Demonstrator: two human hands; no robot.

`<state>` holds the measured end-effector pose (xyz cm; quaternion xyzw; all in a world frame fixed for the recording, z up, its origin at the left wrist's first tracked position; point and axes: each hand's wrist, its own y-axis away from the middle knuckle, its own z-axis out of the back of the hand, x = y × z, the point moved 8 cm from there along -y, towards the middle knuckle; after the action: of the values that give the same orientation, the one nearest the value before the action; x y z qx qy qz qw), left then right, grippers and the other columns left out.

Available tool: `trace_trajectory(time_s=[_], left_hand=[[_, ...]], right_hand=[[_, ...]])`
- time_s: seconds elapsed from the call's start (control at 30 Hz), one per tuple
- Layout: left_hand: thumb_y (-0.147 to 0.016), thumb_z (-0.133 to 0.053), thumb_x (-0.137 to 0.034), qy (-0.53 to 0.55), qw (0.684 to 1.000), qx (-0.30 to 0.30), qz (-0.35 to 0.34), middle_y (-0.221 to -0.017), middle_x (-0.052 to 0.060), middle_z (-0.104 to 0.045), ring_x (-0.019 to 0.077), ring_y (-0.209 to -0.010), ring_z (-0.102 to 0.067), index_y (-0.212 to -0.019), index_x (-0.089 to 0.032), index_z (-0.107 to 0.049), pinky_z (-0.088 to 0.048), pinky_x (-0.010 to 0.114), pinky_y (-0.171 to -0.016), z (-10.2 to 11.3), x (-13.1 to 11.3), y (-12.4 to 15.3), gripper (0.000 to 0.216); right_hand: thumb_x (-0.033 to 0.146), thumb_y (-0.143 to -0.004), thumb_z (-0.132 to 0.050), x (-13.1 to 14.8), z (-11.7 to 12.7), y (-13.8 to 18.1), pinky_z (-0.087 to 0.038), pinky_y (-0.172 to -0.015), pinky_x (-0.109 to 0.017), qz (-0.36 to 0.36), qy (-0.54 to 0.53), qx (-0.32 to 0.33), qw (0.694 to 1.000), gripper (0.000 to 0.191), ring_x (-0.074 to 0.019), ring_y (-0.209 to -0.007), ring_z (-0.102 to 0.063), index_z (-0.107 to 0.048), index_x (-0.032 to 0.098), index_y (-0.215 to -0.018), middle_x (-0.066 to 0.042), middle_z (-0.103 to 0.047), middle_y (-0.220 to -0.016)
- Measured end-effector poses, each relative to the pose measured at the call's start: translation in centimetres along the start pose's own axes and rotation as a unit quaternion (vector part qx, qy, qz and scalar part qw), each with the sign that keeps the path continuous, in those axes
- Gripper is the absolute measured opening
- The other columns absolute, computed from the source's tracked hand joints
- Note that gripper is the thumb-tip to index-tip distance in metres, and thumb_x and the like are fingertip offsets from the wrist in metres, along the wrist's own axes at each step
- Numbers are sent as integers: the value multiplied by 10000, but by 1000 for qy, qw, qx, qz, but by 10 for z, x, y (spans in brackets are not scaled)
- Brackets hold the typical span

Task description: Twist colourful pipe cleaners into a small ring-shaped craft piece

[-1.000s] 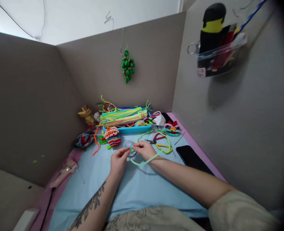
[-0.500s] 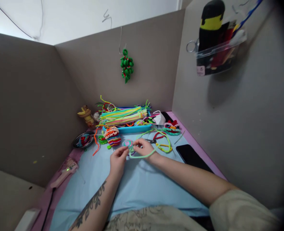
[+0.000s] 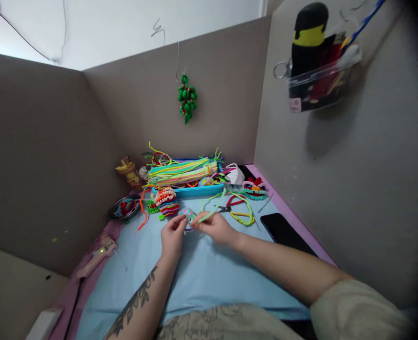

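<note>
Between my hands, above the blue cloth, is a small round pipe-cleaner piece (image 3: 186, 212) coiled in pink, teal and purple. My left hand (image 3: 173, 232) pinches its left edge between thumb and fingertips. A light green pipe cleaner (image 3: 208, 216) runs from the piece, and my right hand (image 3: 216, 227) is closed on it at the piece's right side. The free end of that strand rises away toward the tray. My fingers hide part of the piece.
A blue tray (image 3: 198, 191) heaped with pipe cleaners stands at the back. Red-and-yellow-handled pliers (image 3: 235, 208) and a phone (image 3: 283, 232) lie to the right. On the left are a pink glue gun (image 3: 97, 257), a dark bowl (image 3: 123, 208) and a striped pipe-cleaner figure (image 3: 166, 201).
The green strand looped below my right hand earlier; now it passes up and over the fingers toward the tray. My right hand has turned and dropped slightly. My left hand stays at the piece.
</note>
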<state>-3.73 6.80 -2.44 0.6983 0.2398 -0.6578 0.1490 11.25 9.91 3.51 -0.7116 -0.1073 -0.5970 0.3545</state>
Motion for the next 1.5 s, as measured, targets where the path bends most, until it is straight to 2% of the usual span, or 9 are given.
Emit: trace_trajectory(time_s=[0.1, 0.23, 0.37, 0.47, 0.57, 0.8, 1.07, 1.37, 1.5], left_hand=[[-545, -757, -334, 39, 998, -14, 49, -549, -18, -576, 49, -430, -402, -869, -107, -662, -275, 177, -413, 0, 8, -2, 407], [-502, -785, -313, 99, 991, -1, 87, -550, -24, -563, 33, -420, -373, -869, -98, -645, -240, 174, -405, -4, 14, -4, 447], [-511, -781, -322, 110, 991, 10, 78, -533, -34, -542, 33, -423, -383, -887, -103, -643, -252, 172, -414, -3, 12, -5, 456], [-541, -763, -337, 100, 992, 40, 64, -513, -39, -529, 36, -425, -384, -908, -111, -647, -254, 170, -417, -8, 8, -1, 446], [-551, -760, -312, 85, 993, 66, 57, -530, -34, -548, 32, -427, -376, -905, -124, -654, -252, 167, -420, -15, 7, 4, 415], [-579, -744, -290, 51, 995, 76, 35, -532, -18, -586, 38, -422, -365, -894, -122, -659, -250, 171, -423, -16, 5, 6, 367], [-572, -743, -280, 13, 996, 91, 18, -578, 4, -625, 59, -426, -416, -834, -133, -674, -271, 189, -416, -20, -1, 12, 309], [-630, -689, -278, 37, 990, 135, 3, -547, -23, -581, 53, -416, -403, -853, -137, -666, -289, 188, -418, -25, -1, 13, 265], [-664, -654, -296, 44, 989, 142, 11, -532, -30, -556, 67, -426, -440, -916, -134, -657, -320, 198, -439, -24, 0, 11, 300]], right_hand=[[394, -678, -658, -5, 37, -10, -346, -539, -232, -20, -104, -134, 985, 235, -98, -556, -465, -647, 159, -687, -3, -578, -621], [422, -650, -667, -23, 48, -15, -313, -501, -222, -70, -160, -167, 970, 297, -85, -525, -424, -628, 157, -777, 9, -541, -616], [348, -613, -693, -26, 34, -12, -392, -630, -252, -50, -3, -119, 992, 409, -129, -707, -494, -592, 192, -978, -5, -565, -807], [286, -581, -708, -24, 29, -8, -398, -727, -293, -36, 165, -130, 977, 321, -158, -784, -492, -630, 182, -874, -17, -555, -847], [274, -621, -679, -24, 30, -5, -392, -745, -297, -33, 191, -156, 968, 192, -162, -780, -505, -644, 168, -778, -22, -548, -817], [359, -595, -707, -48, 31, -6, -371, -697, -284, -100, 15, -160, 982, 228, -142, -691, -507, -642, 156, -676, -12, -568, -710], [364, -519, -760, -71, 16, 4, -303, -552, -233, -239, -218, -134, 937, 290, -78, -502, -437, -602, 144, -622, 35, -552, -540], [349, -508, -759, -65, 17, -1, -279, -530, -222, -180, -225, -141, 947, 321, -70, -498, -397, -505, 153, -500, 45, -496, -503], [402, -551, -735, -69, 15, 1, -324, -544, -229, -210, -215, -124, 946, 312, -92, -527, -469, -588, 138, -629, 17, -559, -558]])
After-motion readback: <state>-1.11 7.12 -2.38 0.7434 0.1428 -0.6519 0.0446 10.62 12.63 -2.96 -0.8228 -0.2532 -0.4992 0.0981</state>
